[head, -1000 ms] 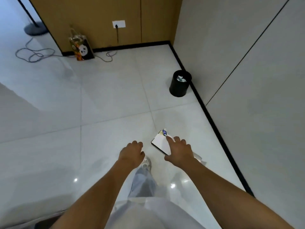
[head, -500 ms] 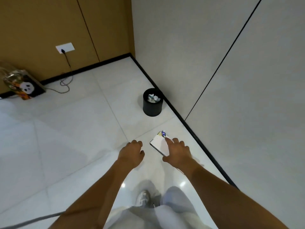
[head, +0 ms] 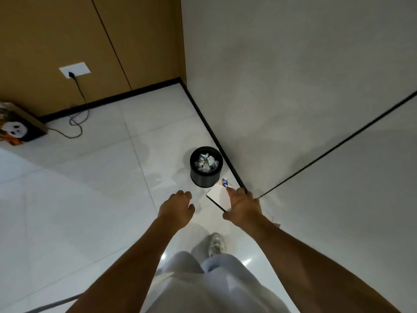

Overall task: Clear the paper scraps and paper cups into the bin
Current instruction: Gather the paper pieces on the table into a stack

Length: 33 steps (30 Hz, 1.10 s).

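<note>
The right hand (head: pixel 242 205) grips a flattened paper cup (head: pixel 218 195), carried just near of the black bin (head: pixel 205 175) by the wall; the left hand (head: pixel 177 207) hangs loosely curled, holding nothing. Next, I judge: reach over the rim, let go.

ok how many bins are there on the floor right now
1. The black round bin stands on the white tiled floor beside the black skirting of the grey wall, just ahead of the right hand, with crumpled paper inside.
</note>
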{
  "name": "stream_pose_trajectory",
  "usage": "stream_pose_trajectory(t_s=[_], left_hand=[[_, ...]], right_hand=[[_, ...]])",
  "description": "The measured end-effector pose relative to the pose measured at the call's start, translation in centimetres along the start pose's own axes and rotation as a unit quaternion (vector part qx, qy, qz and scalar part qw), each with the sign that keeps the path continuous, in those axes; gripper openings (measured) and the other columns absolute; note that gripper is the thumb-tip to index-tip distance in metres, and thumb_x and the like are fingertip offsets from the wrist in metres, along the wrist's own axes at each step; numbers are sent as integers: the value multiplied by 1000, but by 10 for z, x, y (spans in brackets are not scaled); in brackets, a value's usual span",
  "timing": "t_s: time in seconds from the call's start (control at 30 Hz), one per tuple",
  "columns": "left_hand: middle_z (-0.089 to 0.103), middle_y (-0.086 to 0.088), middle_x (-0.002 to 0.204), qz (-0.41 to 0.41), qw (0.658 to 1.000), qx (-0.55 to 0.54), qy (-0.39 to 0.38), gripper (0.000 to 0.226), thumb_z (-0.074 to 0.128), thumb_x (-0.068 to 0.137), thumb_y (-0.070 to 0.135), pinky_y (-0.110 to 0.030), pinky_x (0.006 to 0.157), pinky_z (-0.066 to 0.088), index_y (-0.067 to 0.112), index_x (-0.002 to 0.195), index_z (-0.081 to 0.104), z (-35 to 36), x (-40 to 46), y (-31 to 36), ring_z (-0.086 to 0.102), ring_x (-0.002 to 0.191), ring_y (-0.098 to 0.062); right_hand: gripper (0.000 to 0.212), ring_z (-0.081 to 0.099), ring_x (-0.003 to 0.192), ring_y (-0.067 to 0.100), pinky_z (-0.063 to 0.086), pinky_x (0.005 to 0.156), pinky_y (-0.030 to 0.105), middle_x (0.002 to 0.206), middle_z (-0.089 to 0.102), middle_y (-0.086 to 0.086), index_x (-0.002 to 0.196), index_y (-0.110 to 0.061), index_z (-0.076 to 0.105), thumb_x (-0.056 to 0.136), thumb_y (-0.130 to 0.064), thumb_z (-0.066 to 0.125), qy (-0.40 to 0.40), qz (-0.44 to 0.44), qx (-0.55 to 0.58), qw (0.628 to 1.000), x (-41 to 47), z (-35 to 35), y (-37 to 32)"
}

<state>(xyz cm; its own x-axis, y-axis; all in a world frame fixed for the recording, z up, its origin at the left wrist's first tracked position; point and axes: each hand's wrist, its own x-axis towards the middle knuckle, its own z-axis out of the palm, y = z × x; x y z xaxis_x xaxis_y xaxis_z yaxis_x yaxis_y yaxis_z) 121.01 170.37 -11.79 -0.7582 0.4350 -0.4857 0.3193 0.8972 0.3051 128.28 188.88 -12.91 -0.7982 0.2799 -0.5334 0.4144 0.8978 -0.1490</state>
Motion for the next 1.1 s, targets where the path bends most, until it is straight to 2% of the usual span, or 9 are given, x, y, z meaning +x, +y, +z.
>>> stream_pose_trajectory(t_s=[0.37,0.53,0.67,0.83,1.0,1.1], left_hand=[[55,-4,124,-70,997,-42,-18,36,44,97,33,-36,91,49,18,130,49,-62,150,-14,56,110,-21],[54,-4,123,-66,996,-38,-36,35,42,98,32,-35,92,49,15,128,49,-80,229,-31,54,110,-20],[54,-3,123,-71,996,-41,-47,33,41,98,29,-32,90,48,15,127,49,-79,288,-43,53,111,-19],[56,-3,120,-100,993,-44,-54,31,42,98,27,-31,82,47,14,124,52,-45,351,-64,55,107,-21],[57,-2,122,-175,979,-97,-28,32,43,98,26,-32,82,49,15,126,53,19,395,-95,55,109,-20],[58,-2,119,-164,983,-77,-27,30,43,98,26,-29,77,48,15,123,55,68,422,-112,55,107,-19]], right_hand=[[81,40,124,33,36,97,45,140,38,12,148,-24,22,82,-43,65,-57,-40,-41,997,177,-77,-23],[79,40,125,32,36,99,46,142,37,11,147,-24,22,83,-41,65,-92,-36,-48,994,251,-90,-37],[81,40,125,32,36,98,45,141,36,11,149,-23,20,84,-46,63,-105,-39,-57,992,308,-86,-36],[82,40,125,31,37,97,42,142,35,12,151,-23,16,87,-50,59,-130,-33,-73,988,385,-49,-31],[81,40,126,33,38,98,45,143,35,13,150,-23,18,86,-48,60,-162,-23,-104,981,455,24,-22],[79,39,127,35,37,99,47,143,35,14,149,-21,20,86,-47,60,-180,-12,-110,977,501,76,-17]])
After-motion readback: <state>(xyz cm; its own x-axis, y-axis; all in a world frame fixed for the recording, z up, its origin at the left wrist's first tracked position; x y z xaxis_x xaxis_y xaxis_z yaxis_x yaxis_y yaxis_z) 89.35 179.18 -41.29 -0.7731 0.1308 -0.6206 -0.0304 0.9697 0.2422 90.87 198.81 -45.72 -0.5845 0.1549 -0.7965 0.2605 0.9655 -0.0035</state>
